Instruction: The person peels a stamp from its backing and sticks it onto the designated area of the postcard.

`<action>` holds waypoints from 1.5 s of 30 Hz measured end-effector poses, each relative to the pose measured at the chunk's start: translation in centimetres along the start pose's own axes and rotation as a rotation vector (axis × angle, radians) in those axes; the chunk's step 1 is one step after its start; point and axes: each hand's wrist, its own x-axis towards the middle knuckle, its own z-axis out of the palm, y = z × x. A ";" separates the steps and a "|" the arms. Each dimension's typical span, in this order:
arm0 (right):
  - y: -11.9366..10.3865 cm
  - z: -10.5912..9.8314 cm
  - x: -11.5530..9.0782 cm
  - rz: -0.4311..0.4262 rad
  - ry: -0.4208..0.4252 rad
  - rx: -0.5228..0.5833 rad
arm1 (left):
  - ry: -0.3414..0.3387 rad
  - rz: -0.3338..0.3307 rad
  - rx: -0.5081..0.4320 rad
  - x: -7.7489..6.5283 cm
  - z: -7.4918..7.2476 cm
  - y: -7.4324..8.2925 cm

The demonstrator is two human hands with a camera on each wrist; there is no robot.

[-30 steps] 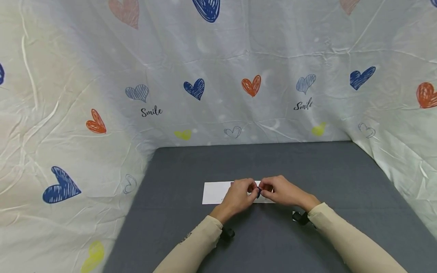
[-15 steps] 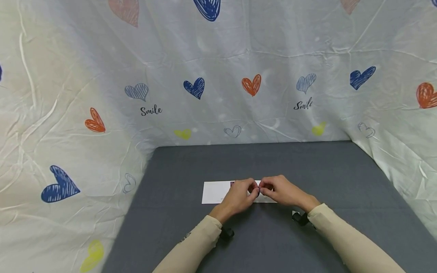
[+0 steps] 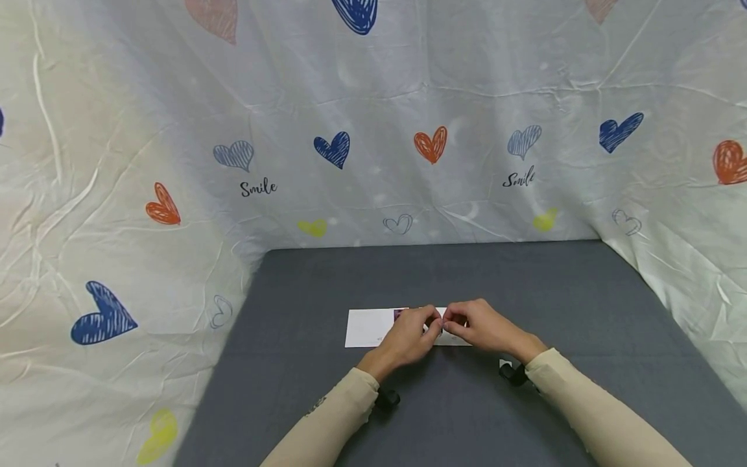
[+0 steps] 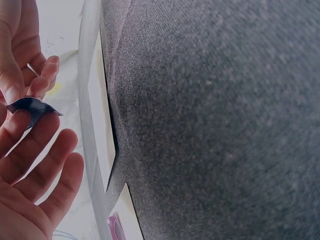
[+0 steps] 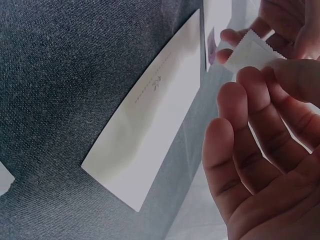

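In the head view my left hand (image 3: 404,338) and right hand (image 3: 486,329) meet fingertip to fingertip above two white envelopes or cards. Between them they pinch a small stamp, glossy dark blue (image 4: 34,107) and bent in the left wrist view. Its white back (image 5: 248,54) with zigzag edges faces the right wrist camera. The left white card (image 3: 369,329) bears a purple stamp (image 3: 398,313) at its upper right corner, partly behind my left hand. Beneath the hands lies the right white card (image 5: 145,120), with small grey print.
A small white piece with a scalloped edge (image 5: 4,180) lies on the dark grey cloth (image 3: 455,415), near my right wrist. A white curtain (image 3: 373,97) printed with hearts hangs behind the table. Black wrist cameras (image 3: 388,399) sit under both forearms.
Fingers make small motions at the stamp, and less of its dark blue face shows in the head view. Both hands otherwise stay in place above the cards.
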 end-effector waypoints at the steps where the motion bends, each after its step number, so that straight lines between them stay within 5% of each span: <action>1: 0.0 0.0 0.0 0.002 0.000 0.000 | 0.000 -0.001 0.000 0.0 0.0 0.0; 45: -0.1 -0.1 -0.2 0.003 0.009 -0.036 | -0.009 0.018 -0.008 -0.2 0.2 0.0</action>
